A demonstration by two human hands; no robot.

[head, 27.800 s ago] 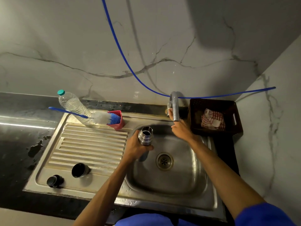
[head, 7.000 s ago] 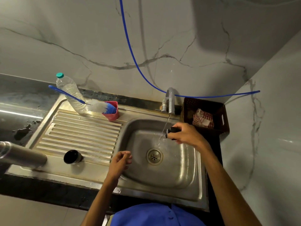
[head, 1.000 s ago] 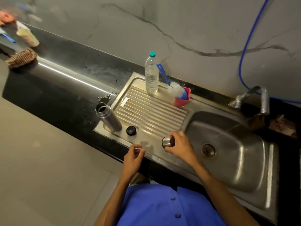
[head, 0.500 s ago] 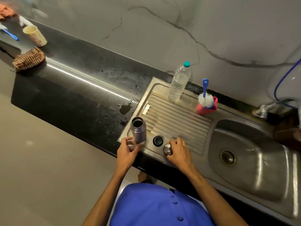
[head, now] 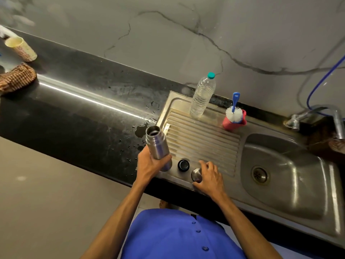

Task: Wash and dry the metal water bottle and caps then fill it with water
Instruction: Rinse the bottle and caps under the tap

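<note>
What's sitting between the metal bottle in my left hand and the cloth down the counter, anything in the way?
Nothing visible blocks it. The left hand grips the metal bottle at the drainboard's left corner, and the checked cloth lies far left on the black counter, with only water drops between.

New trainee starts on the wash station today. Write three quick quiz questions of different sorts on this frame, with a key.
1. True or false: the metal bottle has its cap on.
2. The right hand rests on: A) the black cap B) the steel cap C) the bottle brush.
3. Fill in: the left hand grips the metal ____.

Key: 1 false, its mouth is open; 2 B; 3 bottle.
</note>
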